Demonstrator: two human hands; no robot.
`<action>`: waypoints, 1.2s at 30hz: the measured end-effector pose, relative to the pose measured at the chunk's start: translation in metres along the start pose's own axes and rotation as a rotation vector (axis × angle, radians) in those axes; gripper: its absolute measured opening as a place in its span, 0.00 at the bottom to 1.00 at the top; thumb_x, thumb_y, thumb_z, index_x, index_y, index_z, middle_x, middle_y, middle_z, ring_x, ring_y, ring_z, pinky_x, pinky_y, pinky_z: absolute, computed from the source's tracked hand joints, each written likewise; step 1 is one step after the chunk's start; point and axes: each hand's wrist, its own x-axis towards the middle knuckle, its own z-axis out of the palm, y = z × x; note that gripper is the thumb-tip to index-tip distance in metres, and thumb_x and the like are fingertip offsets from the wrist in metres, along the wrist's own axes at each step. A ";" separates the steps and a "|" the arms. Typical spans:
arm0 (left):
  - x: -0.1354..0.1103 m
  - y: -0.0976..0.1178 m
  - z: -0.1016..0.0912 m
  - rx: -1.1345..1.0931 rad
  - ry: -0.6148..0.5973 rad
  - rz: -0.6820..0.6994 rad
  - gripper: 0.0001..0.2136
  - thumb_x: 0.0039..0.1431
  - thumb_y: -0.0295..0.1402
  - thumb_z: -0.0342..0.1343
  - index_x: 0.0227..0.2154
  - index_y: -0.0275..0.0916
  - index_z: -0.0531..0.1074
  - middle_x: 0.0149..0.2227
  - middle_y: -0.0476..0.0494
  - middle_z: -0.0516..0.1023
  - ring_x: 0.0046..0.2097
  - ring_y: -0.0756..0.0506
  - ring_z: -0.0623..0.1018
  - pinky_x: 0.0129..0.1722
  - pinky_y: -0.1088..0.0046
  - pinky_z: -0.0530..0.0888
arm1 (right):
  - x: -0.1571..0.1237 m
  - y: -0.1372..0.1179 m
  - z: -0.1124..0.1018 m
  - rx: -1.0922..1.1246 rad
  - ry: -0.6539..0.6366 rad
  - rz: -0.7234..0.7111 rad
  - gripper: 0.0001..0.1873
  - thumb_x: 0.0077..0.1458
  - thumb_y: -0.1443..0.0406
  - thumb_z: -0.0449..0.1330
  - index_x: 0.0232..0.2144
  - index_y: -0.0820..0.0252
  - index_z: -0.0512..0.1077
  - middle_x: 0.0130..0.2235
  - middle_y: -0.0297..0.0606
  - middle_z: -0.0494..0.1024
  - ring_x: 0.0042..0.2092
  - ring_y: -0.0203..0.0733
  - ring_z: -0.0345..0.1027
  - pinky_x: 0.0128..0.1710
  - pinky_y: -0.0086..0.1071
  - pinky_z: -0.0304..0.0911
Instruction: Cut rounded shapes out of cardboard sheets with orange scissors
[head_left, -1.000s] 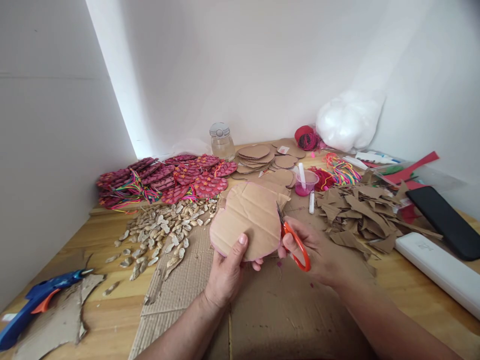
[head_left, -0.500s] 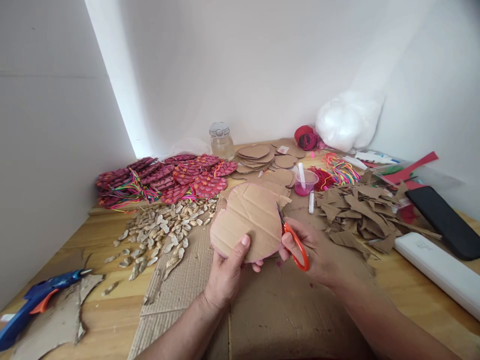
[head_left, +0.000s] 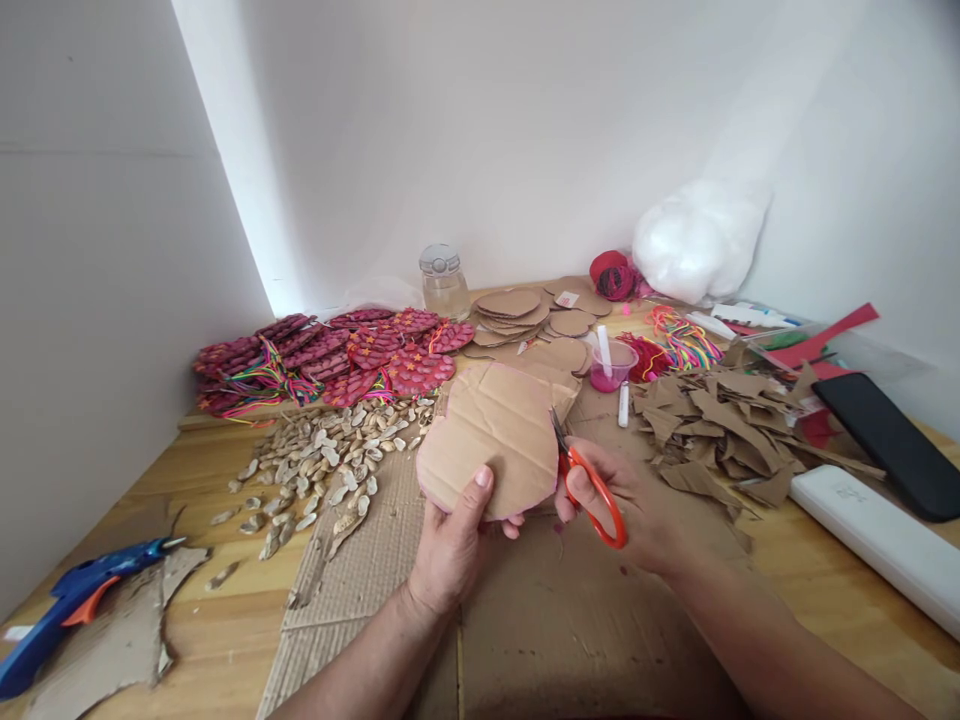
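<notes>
My left hand (head_left: 461, 545) grips a rounded piece of cardboard (head_left: 495, 440) by its lower edge, thumb on top and fingers underneath. A thin purple line runs along the outline of that piece. In my right hand (head_left: 619, 490) is a pair of scissors with orange handles (head_left: 596, 495), and the blades lie at the right edge of the piece. A strip of cardboard sticks out past the outline at the upper right. Beneath both hands lies a large cardboard sheet (head_left: 570, 620) on the wooden table.
Peanut shells (head_left: 322, 450) and pink decorated pieces (head_left: 405, 350) lie to the left, a blue glue gun (head_left: 82, 590) nearer. Cut cardboard shapes (head_left: 510, 305), a jar (head_left: 442, 285) and a pink cup (head_left: 611, 365) stand behind. Cardboard scraps (head_left: 727, 420), a phone (head_left: 892, 440) and a white case (head_left: 870, 540) are at right.
The scissors have shifted slightly, their handles a little lower and to the right. The cardboard piece has moved slightly left in my left hand.
</notes>
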 end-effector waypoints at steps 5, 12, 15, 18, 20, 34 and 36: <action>-0.001 0.001 0.000 0.012 0.012 -0.003 0.20 0.57 0.39 0.64 0.46 0.37 0.65 0.28 0.47 0.77 0.23 0.48 0.76 0.19 0.75 0.72 | 0.000 -0.008 0.001 -0.037 0.014 0.023 0.26 0.62 0.42 0.52 0.27 0.56 0.63 0.23 0.31 0.67 0.25 0.36 0.59 0.26 0.30 0.55; 0.000 -0.001 0.000 0.051 -0.013 0.015 0.17 0.59 0.39 0.63 0.45 0.35 0.67 0.27 0.47 0.77 0.24 0.49 0.76 0.20 0.75 0.73 | 0.001 -0.008 0.004 -0.029 0.044 0.060 0.27 0.60 0.41 0.54 0.25 0.55 0.60 0.20 0.29 0.64 0.22 0.34 0.55 0.22 0.29 0.53; -0.001 -0.002 0.000 0.043 -0.022 0.018 0.16 0.60 0.38 0.62 0.45 0.35 0.67 0.27 0.47 0.77 0.23 0.50 0.76 0.20 0.76 0.72 | 0.001 -0.005 0.006 -0.007 0.060 0.075 0.27 0.59 0.40 0.55 0.25 0.55 0.59 0.18 0.27 0.61 0.20 0.33 0.51 0.20 0.27 0.50; -0.001 -0.002 0.001 0.034 -0.022 0.022 0.15 0.59 0.37 0.63 0.43 0.36 0.68 0.29 0.47 0.78 0.23 0.50 0.75 0.20 0.75 0.72 | 0.000 -0.003 0.009 0.022 0.078 0.103 0.28 0.57 0.39 0.55 0.24 0.54 0.58 0.17 0.25 0.60 0.19 0.32 0.49 0.19 0.27 0.48; 0.000 -0.002 0.001 0.033 -0.018 0.021 0.15 0.59 0.38 0.63 0.43 0.36 0.68 0.29 0.47 0.78 0.23 0.50 0.75 0.19 0.75 0.72 | 0.000 -0.003 0.010 0.034 0.087 0.117 0.28 0.56 0.39 0.56 0.24 0.54 0.57 0.17 0.24 0.59 0.18 0.31 0.49 0.18 0.26 0.47; -0.003 -0.003 -0.003 0.110 -0.047 0.013 0.13 0.59 0.38 0.63 0.40 0.35 0.69 0.25 0.47 0.77 0.23 0.49 0.76 0.19 0.76 0.73 | 0.001 -0.015 0.006 -0.009 0.070 0.091 0.28 0.59 0.40 0.54 0.23 0.55 0.59 0.19 0.28 0.62 0.21 0.33 0.51 0.21 0.29 0.50; -0.002 -0.002 -0.003 0.119 -0.048 0.013 0.14 0.59 0.38 0.63 0.41 0.35 0.69 0.25 0.47 0.77 0.23 0.49 0.76 0.19 0.76 0.73 | 0.001 -0.012 0.006 -0.009 0.062 0.078 0.28 0.60 0.40 0.54 0.23 0.55 0.59 0.19 0.28 0.62 0.21 0.34 0.52 0.21 0.29 0.51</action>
